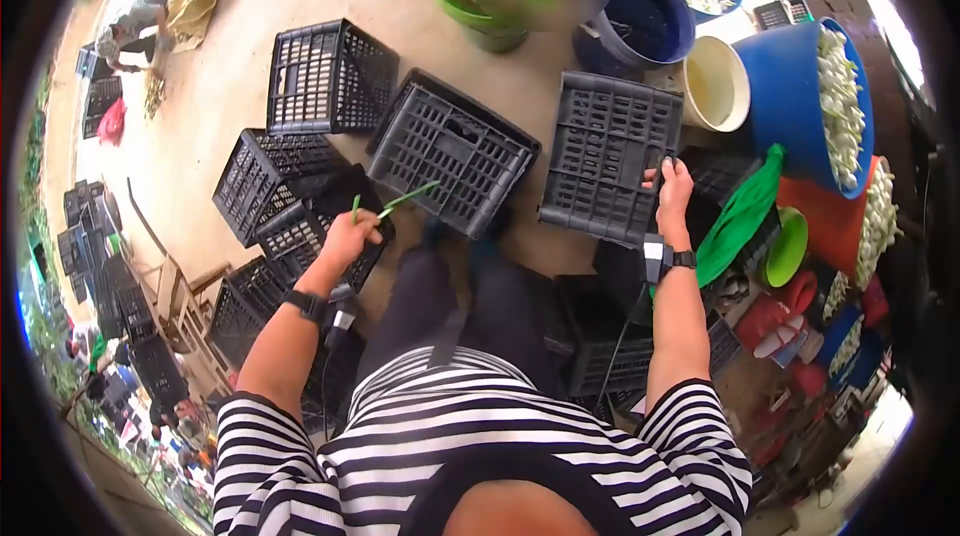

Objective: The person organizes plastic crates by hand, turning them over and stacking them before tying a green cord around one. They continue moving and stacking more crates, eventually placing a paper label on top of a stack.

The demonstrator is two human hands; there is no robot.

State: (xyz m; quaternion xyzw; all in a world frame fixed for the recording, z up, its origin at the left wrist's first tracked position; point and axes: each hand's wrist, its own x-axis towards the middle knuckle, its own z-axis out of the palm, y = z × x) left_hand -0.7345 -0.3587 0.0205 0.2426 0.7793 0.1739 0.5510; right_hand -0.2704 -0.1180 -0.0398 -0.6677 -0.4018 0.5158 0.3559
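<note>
My left hand (352, 236) is closed around a thin green stalk-like piece (412, 195), which sticks out past both sides of the fingers; its exact kind is hard to make out. A black plastic crate (455, 151) with a slatted face stands just right of that hand. My right hand (672, 194) grips the right edge of another black crate (610, 156), fingers hooked into its openings, thumb on top. This crate is tilted, with its slatted face towards me. Dark bands with small boxes sit on both wrists.
More black crates (330, 78) stand ahead and to the left. Buckets, including a dark blue bucket (635, 26) and a cream bucket (717, 84), line the right side. A blue tub (790, 106) holds white-green buds. Green netting (740, 221) lies beside my right arm. Another person (138, 26) bends down far left.
</note>
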